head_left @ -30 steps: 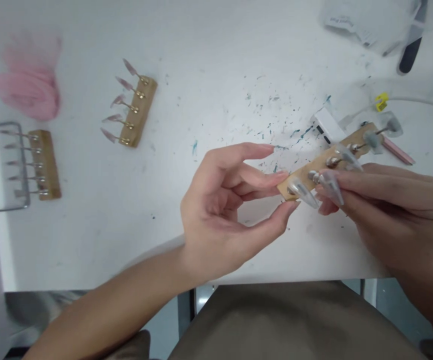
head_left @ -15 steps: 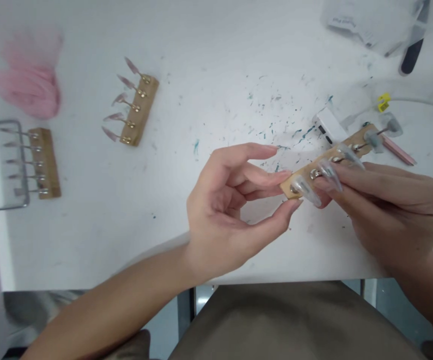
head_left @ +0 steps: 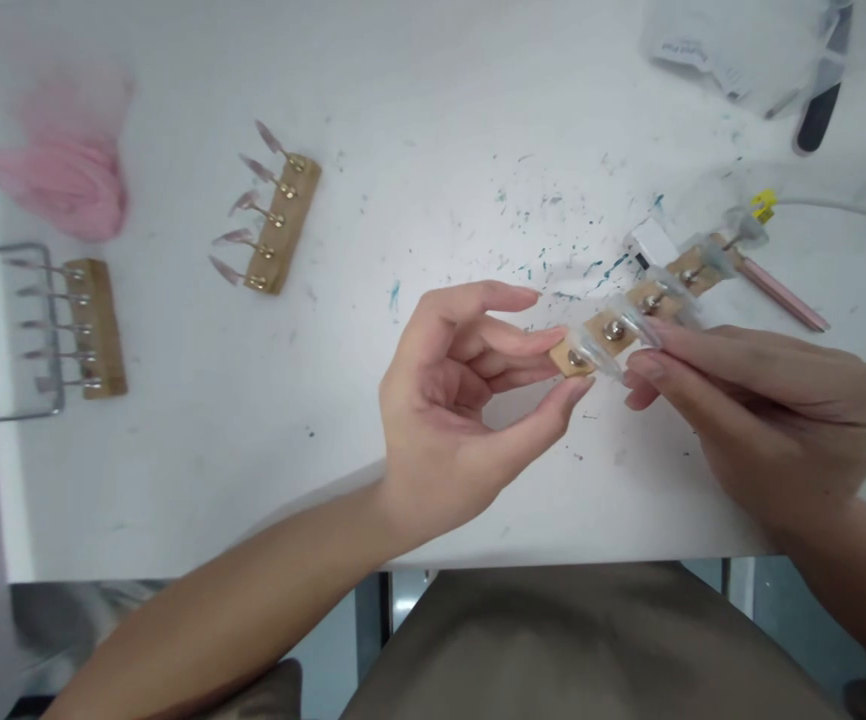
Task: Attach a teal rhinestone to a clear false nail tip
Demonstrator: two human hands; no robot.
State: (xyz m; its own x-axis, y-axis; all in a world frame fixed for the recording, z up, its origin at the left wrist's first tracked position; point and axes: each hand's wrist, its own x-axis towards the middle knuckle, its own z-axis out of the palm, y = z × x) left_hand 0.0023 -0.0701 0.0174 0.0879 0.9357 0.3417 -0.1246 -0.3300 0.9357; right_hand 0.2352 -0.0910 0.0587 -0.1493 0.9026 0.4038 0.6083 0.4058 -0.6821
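Note:
A wooden strip (head_left: 602, 345) with metal pegs and several clear nail tips slants up to the right above the table. My left hand (head_left: 470, 410) pinches its lower-left end between thumb and fingertips. At the strip's middle, my right hand (head_left: 763, 420) has its thumb and forefinger closed on one clear nail tip (head_left: 639, 325). The other clear tips stand on their pegs along the strip, some blurred.
Two more wooden strips with pinkish tips stand left, one (head_left: 285, 225) near a pink cloth (head_left: 65, 185), the other (head_left: 103, 330) by a metal frame (head_left: 58, 330). A white device (head_left: 650, 243), pink stick (head_left: 784, 293), cable and black-handled tool (head_left: 821, 115) lie right.
The wooden strip has tilted and shifted slightly left in my left hand. My right fingers now sit lower relative to the strip, still pinching a tip.

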